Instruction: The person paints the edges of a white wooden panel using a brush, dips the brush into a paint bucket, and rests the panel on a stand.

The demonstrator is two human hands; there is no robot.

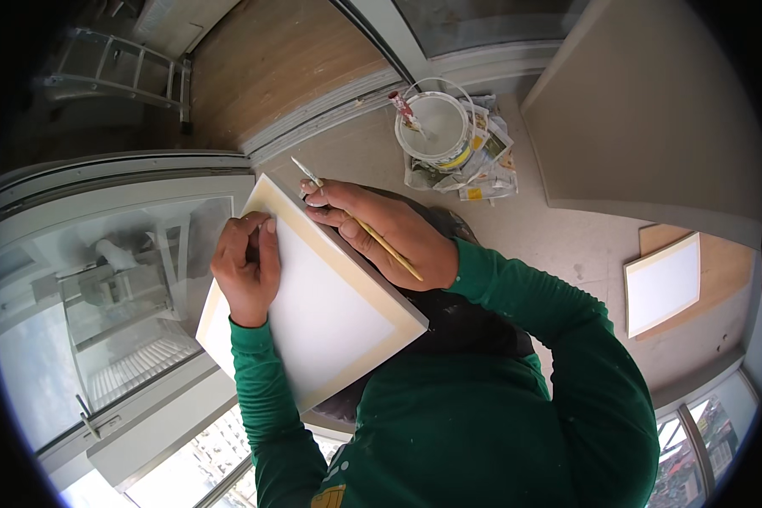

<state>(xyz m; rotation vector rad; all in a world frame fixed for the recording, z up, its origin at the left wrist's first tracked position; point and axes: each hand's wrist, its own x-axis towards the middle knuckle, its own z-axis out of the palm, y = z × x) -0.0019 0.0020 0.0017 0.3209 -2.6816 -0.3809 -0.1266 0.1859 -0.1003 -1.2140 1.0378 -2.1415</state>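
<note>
Held item: a white panel (pixel 313 288) with a tan border (pixel 408 320), in front of the person, slightly left of centre. It sits at a slant, one corner pointing far and another right. It seems to rest on the lap, presumably to keep the face within reach of both hands.

Left hand (pixel 247 267): lies over the panel's far left part, fingers bent, thumb and fingertips close together at the border. Whether this grip pinches anything, I cannot tell. The placement probably steadies the panel.

Right hand (pixel 402 241): grip closed around a thin paintbrush (pixel 389 249) with a yellow handle, fingertips by the panel's far right edge. The whitish tip points far and left, beyond the fingers. The brush is likely tucked so that the fingertips have some freedom at the edge.

Surroundings: a white bucket (pixel 445 157) stands far, right of centre, on newspaper (pixel 491 173), likely to catch drips on the floor (pixel 584 254). A red-handled brush (pixel 404 107) leans inside, handle over the rim, probably for a clean pick-up. At right, a second panel (pixel 662 286) lies partly over a brown board (pixel 728 275), perhaps to protect it from the floor.
</note>
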